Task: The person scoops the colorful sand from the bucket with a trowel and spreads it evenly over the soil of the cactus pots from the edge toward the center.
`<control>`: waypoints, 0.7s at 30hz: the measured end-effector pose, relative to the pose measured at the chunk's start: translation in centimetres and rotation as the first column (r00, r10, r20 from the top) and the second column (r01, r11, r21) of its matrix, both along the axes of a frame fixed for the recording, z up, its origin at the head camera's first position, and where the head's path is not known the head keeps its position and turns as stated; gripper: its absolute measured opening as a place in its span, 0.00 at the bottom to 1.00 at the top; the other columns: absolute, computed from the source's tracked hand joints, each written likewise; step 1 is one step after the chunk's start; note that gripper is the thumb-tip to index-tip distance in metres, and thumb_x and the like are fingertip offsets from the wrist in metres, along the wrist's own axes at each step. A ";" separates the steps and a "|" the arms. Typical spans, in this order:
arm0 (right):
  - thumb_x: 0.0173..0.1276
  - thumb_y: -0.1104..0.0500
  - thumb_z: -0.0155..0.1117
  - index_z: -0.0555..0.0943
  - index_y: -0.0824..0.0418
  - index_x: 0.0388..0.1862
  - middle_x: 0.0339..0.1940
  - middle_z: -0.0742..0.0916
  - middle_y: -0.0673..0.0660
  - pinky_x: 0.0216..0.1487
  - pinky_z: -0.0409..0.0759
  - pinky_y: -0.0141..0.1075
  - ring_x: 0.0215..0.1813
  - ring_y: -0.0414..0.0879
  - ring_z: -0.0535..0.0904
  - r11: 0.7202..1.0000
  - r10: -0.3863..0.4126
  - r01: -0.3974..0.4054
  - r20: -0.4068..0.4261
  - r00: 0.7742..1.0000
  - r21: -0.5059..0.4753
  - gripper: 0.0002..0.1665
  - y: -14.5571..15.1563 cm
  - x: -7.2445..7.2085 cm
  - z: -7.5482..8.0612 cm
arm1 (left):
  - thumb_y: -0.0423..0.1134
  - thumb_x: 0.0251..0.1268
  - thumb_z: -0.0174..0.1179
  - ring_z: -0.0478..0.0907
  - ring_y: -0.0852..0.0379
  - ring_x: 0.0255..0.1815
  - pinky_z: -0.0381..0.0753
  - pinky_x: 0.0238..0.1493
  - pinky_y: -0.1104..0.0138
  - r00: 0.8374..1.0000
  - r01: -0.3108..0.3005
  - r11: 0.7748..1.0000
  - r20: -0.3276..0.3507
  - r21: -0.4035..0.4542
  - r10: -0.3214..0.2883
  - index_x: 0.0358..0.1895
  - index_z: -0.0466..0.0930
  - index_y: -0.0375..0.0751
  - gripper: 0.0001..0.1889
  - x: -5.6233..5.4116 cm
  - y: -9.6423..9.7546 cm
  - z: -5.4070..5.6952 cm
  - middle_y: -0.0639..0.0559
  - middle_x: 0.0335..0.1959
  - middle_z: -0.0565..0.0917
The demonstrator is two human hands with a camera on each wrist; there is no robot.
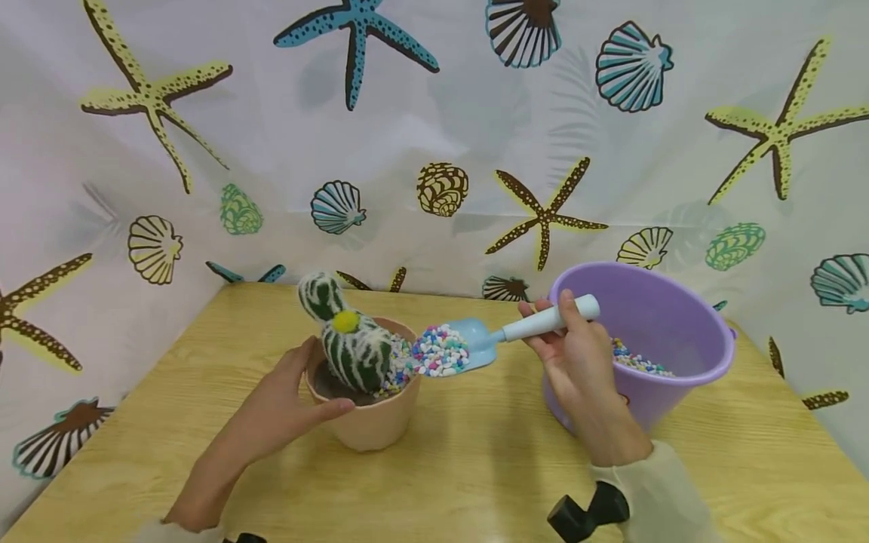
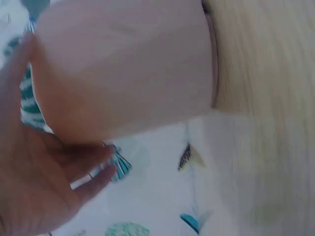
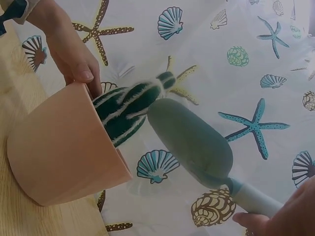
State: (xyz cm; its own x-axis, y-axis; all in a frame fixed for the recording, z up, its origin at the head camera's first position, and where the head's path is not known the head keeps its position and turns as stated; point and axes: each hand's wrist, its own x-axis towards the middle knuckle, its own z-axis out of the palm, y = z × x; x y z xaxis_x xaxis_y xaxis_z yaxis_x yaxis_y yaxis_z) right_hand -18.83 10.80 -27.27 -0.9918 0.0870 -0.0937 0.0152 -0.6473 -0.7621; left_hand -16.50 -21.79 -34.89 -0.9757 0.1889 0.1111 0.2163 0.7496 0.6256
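Observation:
A peach flower pot stands on the table, holding a green-and-white plush cactus with a yellow pompom. The cactus leans to the left, and small coloured pebbles lie on its right side in the pot. My left hand holds the pot's left side, thumb at the near rim; the left wrist view shows its fingers against the pot wall. In my right hand is the handle of a light-blue toy shovel. Its blade, heaped with coloured pebbles, is at the pot's right rim.
A purple bucket stands to the right, behind my right hand, with more coloured pebbles inside. The wooden table ends at a white cloth printed with starfish and shells.

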 end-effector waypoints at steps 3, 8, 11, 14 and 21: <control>0.77 0.52 0.40 0.62 0.61 0.49 0.45 0.71 0.58 0.61 0.75 0.46 0.46 0.48 0.83 1.000 -0.017 0.017 -0.003 1.000 0.004 0.13 -0.1 -0.1 0.0 | 0.71 0.54 0.56 0.58 0.29 0.69 0.65 0.60 0.37 0.995 -0.099 0.993 -0.015 -0.068 0.098 0.75 0.42 0.33 0.58 0.9 1.8 0.5 0.28 0.71 0.55; 0.78 0.53 0.40 0.64 0.61 0.46 0.41 0.73 0.57 0.60 0.76 0.45 0.47 0.48 0.82 0.999 -0.035 0.035 -0.012 0.999 0.015 0.12 -0.5 -0.4 -0.1 | 0.74 0.54 0.52 0.63 0.27 0.65 0.71 0.55 0.40 0.978 -0.210 0.968 -0.045 -0.135 0.205 0.73 0.43 0.25 0.60 2.1 3.9 0.9 0.23 0.67 0.59; 0.78 0.53 0.39 0.64 0.60 0.44 0.40 0.73 0.56 0.58 0.77 0.44 0.47 0.49 0.82 0.999 -0.038 0.038 -0.010 0.999 0.022 0.11 -0.8 -0.5 -0.2 | 0.71 0.54 0.56 0.61 0.28 0.66 0.70 0.57 0.39 0.984 -0.179 0.979 -0.039 -0.100 0.176 0.73 0.45 0.26 0.58 2.0 3.4 1.0 0.24 0.66 0.59; 0.78 0.53 0.39 0.64 0.60 0.44 0.40 0.74 0.56 0.56 0.79 0.43 0.47 0.49 0.82 0.999 -0.040 0.040 -0.009 0.999 0.027 0.11 -0.9 -0.7 -0.4 | 0.65 0.55 0.62 0.57 0.31 0.68 0.65 0.60 0.37 0.997 -0.075 0.997 0.004 0.013 0.075 0.73 0.47 0.30 0.54 1.3 2.0 0.9 0.28 0.66 0.59; 0.78 0.54 0.40 0.65 0.60 0.42 0.44 0.72 0.58 0.59 0.77 0.45 0.47 0.49 0.83 0.997 -0.026 0.028 -0.039 0.999 0.067 0.10 -1.3 -0.9 -0.7 | 0.52 0.58 0.66 0.47 0.30 0.73 0.57 0.64 0.35 0.993 0.098 0.977 0.046 0.187 -0.108 0.76 0.35 0.33 0.55 -0.3 -0.7 0.2 0.30 0.74 0.47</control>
State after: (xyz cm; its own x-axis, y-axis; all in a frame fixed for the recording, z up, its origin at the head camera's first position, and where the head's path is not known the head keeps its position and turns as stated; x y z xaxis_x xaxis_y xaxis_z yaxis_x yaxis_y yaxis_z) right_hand -19.74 9.47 -28.00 -0.9917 0.1185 -0.0493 -0.0310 -0.5941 -0.8038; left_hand -16.83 -22.50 -34.65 -0.9577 0.2700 0.0995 0.2473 0.5956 0.7643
